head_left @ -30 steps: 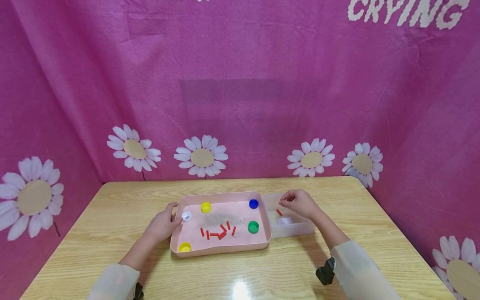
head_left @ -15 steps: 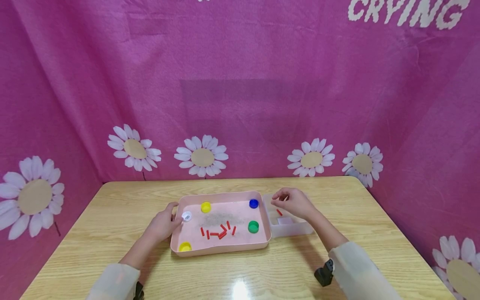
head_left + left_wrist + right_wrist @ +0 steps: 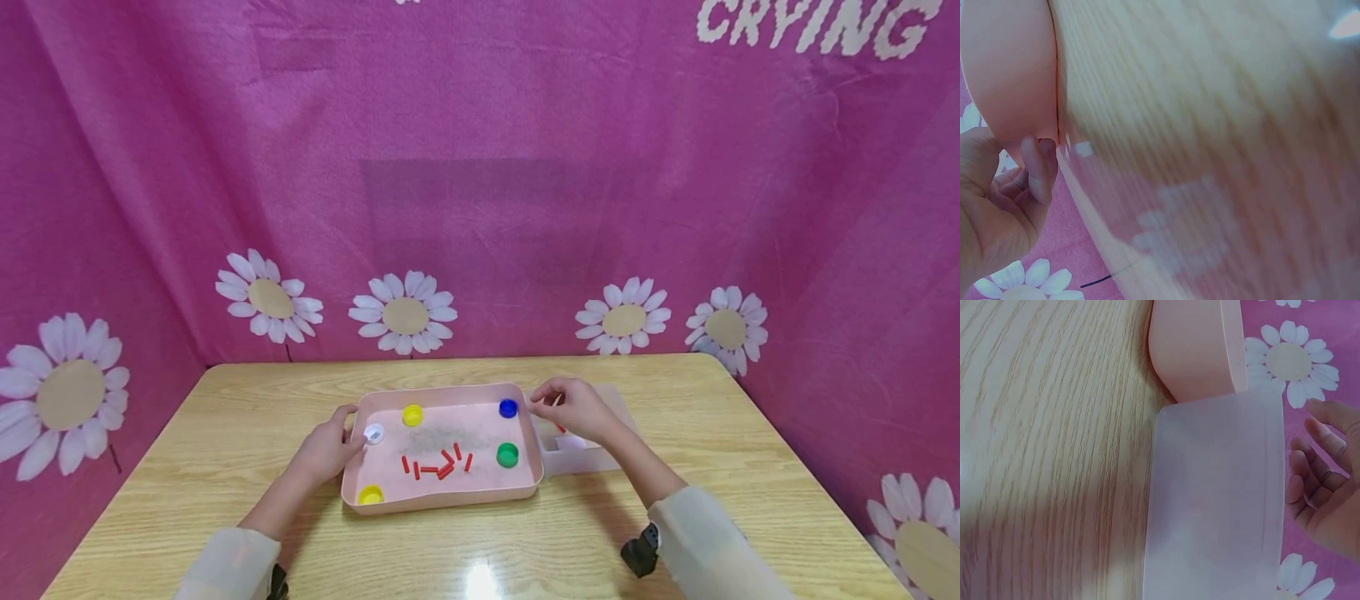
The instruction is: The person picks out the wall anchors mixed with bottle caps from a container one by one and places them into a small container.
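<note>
At the left end of a shallow pink tray (image 3: 480, 493), my left hand (image 3: 322, 450) grips the wall, its thumb over the rim beside a white round cap (image 3: 374, 433). In the left wrist view the fingers curl against the outside of the tray (image 3: 1010, 75). Several red sticks (image 3: 429, 469) lie scattered on the tray floor. My right hand (image 3: 585, 410) hovers over a translucent box (image 3: 588, 461), fingertips close to the tray's right rim. Its fingers are loosely bent, with nothing seen between them in the right wrist view. A red stick (image 3: 561, 428) in the box is partly hidden by that hand.
Inside the tray stand a yellow cap (image 3: 412, 415) at the back, another yellow cap (image 3: 371, 496) in front, a blue cap (image 3: 507, 408) and a green cap (image 3: 507, 455). The box butts against the tray's right end on the wooden table (image 3: 405, 554). A pink curtain (image 3: 480, 208) hangs behind.
My right hand has moved left across the box toward the tray's right rim, now partly covering the red stick there. The left hand and the tray's contents have stayed put.
</note>
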`<action>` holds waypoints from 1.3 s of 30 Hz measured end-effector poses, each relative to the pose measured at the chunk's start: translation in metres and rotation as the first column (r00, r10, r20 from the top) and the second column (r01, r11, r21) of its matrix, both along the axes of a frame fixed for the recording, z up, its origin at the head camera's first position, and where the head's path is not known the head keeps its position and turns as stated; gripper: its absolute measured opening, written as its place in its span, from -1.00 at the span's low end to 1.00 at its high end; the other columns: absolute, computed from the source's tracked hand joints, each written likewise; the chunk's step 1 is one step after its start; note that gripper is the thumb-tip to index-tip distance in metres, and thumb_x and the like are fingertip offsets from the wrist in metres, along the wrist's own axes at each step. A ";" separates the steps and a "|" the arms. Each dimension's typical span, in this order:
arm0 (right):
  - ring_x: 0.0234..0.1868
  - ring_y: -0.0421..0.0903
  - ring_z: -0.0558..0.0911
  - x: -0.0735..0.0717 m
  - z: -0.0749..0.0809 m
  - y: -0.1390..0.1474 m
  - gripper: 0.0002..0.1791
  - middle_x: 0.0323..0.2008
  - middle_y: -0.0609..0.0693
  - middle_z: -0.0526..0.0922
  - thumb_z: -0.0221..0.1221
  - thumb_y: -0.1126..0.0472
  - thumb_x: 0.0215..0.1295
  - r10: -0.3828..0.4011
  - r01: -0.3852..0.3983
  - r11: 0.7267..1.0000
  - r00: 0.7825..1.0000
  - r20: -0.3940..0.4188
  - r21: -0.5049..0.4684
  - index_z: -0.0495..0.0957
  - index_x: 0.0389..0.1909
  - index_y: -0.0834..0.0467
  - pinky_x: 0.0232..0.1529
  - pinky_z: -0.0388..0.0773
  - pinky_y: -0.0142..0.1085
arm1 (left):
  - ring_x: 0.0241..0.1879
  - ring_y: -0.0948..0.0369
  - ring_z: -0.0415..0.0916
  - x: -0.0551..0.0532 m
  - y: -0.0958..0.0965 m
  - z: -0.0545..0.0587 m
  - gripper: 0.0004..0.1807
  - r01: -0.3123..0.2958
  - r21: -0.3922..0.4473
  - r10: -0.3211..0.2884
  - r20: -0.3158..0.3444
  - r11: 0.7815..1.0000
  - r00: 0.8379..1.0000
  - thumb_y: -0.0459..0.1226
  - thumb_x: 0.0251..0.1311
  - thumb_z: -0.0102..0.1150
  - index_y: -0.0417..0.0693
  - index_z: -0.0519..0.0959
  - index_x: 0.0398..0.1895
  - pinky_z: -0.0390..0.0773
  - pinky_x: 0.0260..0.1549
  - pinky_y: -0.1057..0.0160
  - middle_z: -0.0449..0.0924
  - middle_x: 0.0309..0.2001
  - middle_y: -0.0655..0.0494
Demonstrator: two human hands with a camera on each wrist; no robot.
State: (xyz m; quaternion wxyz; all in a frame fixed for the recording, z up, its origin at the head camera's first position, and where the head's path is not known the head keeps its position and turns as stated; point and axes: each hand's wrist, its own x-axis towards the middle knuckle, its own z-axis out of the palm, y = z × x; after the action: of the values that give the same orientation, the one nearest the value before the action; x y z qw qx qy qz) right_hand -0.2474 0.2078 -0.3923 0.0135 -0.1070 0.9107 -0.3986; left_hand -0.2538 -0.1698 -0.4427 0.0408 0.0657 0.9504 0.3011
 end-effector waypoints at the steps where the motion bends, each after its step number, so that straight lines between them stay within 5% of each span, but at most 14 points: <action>1: -0.46 -0.15 0.43 0.000 0.000 -0.001 -0.82 -0.44 -0.01 0.53 0.24 0.16 0.15 0.006 -0.006 1.000 1.000 -0.004 0.001 0.63 -0.27 0.15 -0.52 0.40 -0.36 | -0.53 0.20 0.33 0.000 0.000 0.000 -0.37 -0.001 0.001 0.001 0.004 1.000 1.000 -0.21 0.21 0.06 -0.29 0.16 0.30 0.31 -0.58 0.31 0.39 -0.49 0.03; 22: -0.45 -0.16 0.43 0.008 -0.002 -0.037 -0.81 -0.50 -0.06 0.54 0.31 0.13 0.07 0.141 -0.142 0.990 0.988 -0.065 -0.018 0.63 -0.35 0.15 -0.48 0.40 -0.39 | -0.49 0.18 0.35 0.000 0.000 -0.001 -0.33 -0.032 0.012 0.031 0.060 0.999 0.998 -0.20 0.21 0.08 -0.24 0.13 0.33 0.35 -0.57 0.31 0.41 -0.42 -0.01; 39: -0.54 -0.26 0.42 0.011 -0.017 -0.065 -0.88 -0.57 -0.13 0.54 0.31 0.15 0.06 0.230 -0.222 0.972 0.966 -0.114 0.084 0.63 -0.40 0.08 -0.50 0.38 -0.45 | -0.49 0.19 0.34 0.000 0.001 0.002 -0.33 -0.019 0.007 0.019 0.056 1.000 0.998 -0.20 0.20 0.09 -0.25 0.13 0.33 0.33 -0.57 0.31 0.40 -0.42 0.00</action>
State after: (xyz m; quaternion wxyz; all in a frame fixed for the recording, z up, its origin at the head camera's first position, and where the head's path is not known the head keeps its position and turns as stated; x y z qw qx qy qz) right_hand -0.2362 0.1430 -0.4094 0.0067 -0.2339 0.9051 -0.3549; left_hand -0.2543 -0.1689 -0.4402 0.0641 0.0484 0.9484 0.3067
